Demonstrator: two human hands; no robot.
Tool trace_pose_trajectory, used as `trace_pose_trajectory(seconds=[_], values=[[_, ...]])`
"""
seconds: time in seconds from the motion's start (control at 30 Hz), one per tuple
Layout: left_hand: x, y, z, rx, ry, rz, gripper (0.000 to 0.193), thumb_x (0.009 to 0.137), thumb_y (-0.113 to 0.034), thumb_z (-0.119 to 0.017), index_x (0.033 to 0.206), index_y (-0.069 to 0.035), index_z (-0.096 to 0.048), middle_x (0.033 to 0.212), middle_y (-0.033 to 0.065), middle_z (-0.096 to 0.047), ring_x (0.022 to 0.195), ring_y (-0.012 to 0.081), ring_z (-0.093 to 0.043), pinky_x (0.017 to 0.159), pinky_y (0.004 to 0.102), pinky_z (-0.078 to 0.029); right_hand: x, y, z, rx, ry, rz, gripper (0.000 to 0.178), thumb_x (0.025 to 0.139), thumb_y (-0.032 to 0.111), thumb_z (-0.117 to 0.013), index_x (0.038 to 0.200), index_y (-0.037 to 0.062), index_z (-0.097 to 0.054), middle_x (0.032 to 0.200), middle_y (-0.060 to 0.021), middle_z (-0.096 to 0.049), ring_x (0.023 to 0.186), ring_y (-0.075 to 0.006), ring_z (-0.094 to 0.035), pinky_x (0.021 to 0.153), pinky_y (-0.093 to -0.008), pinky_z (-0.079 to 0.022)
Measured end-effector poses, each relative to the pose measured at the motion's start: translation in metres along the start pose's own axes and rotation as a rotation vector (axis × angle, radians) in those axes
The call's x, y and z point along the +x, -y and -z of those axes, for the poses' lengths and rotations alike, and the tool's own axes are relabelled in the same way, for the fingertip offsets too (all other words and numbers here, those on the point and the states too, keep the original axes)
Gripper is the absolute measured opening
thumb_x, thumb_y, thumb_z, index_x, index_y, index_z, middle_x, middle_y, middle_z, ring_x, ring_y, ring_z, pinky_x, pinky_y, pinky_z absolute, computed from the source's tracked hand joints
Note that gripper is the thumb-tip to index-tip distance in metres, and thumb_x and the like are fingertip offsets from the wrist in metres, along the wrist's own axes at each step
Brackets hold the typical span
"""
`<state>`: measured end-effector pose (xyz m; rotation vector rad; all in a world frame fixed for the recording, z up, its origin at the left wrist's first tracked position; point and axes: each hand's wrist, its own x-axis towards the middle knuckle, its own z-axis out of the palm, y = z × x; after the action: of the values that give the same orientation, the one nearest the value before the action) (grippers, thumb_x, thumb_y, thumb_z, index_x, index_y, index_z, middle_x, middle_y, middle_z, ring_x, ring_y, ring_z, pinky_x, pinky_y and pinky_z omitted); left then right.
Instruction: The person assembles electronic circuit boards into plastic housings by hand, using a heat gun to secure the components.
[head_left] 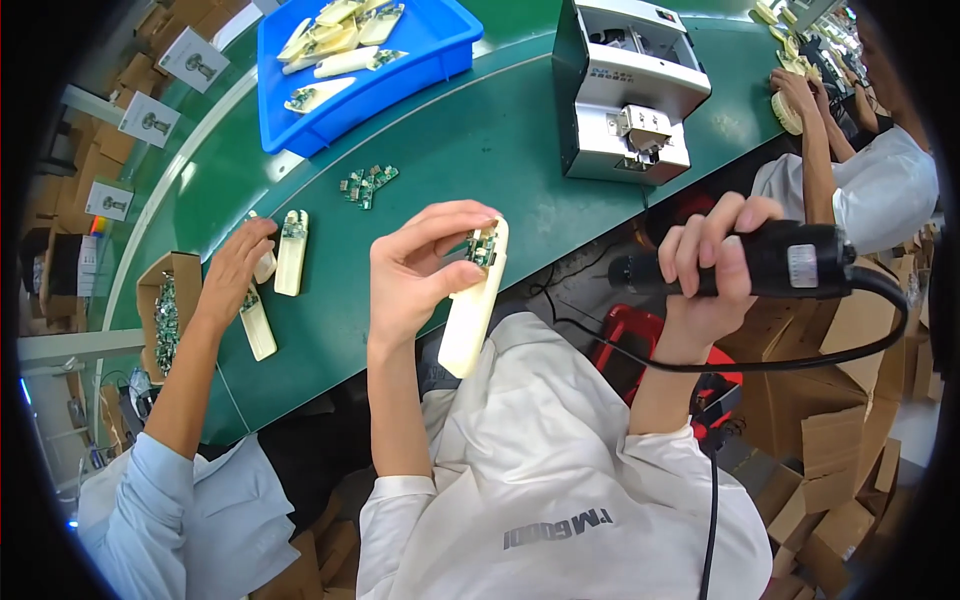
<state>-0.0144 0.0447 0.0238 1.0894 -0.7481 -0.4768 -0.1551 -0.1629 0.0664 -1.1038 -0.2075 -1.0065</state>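
My left hand (400, 270) holds up a long cream plastic housing (466, 335), pinched near its upper end between thumb and fingers. A small green circuit board (482, 247) sits in the housing's top part, partly covered by my fingertips. Off to the right, my right hand (712, 250) is wrapped around a black electric screwdriver (800, 260), its tip end pointing left toward the housing but well apart from it. From the screwdriver's back end a thick black cable (890, 335) loops down and leftward.
Ahead on the green table (470, 140) stand a screw feeder machine (640, 90) and a blue bin (350, 120) of cream housings. Loose circuit boards (368, 186) lie nearer. At left, a co-worker's hand (240, 255) touches housings beside a cardboard box (182, 265). Another person works far right.
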Motion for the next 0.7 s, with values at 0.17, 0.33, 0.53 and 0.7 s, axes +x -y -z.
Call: trace_pose_trajectory(seconds=[0.17,0.33,0.53,0.7], values=[[0.005,-0.003,-0.003,-0.061,0.023,-0.007,0.038,0.072,0.006,-0.075,0.109,0.007,-0.067,0.116,0.0187,-0.062,0.109,0.0272,-0.061,0.099,0.0373,-0.048,-0.033,0.004,0.019,-0.123,-0.154,-0.12,0.022,0.089,0.007,-0.057,0.102,0.007,-0.039,0.072,-0.0038,-0.04,0.042,-0.0084,-0.035,0.042,-0.0247,-0.036],[0.048,-0.034,0.012,0.448,-0.205,-0.063,0.034,0.074,-0.002,-0.077,0.107,0.002,-0.07,0.109,0.0115,-0.066,0.102,0.0212,-0.064,0.093,0.0309,-0.05,-0.075,0.014,0.057,-0.237,-0.199,-0.243,0.026,0.087,0.003,-0.059,0.101,0.0071,-0.038,0.073,-0.0033,-0.042,0.043,-0.0074,-0.037,0.043,-0.0236,-0.036],[0.156,-0.057,0.145,1.327,-0.459,-0.324,0.033,0.081,-0.027,-0.076,0.103,-0.002,-0.072,0.095,0.0121,-0.07,0.089,0.0188,-0.067,0.081,0.0292,-0.053,-0.109,0.04,0.078,-0.322,-0.249,-0.292,0.026,0.087,0.004,-0.06,0.101,0.0071,-0.039,0.075,-0.0035,-0.045,0.043,-0.0071,-0.038,0.042,-0.0235,-0.036],[0.172,-0.048,0.184,1.717,-0.36,-0.022,0.036,0.079,-0.031,-0.076,0.1,-0.001,-0.072,0.098,0.0148,-0.068,0.091,0.0239,-0.067,0.082,0.0339,-0.052,-0.109,0.041,0.073,-0.316,-0.32,-0.299,0.028,0.084,0.005,-0.063,0.099,0.007,-0.039,0.075,-0.0045,-0.044,0.045,-0.0077,-0.039,0.044,-0.0243,-0.038]])
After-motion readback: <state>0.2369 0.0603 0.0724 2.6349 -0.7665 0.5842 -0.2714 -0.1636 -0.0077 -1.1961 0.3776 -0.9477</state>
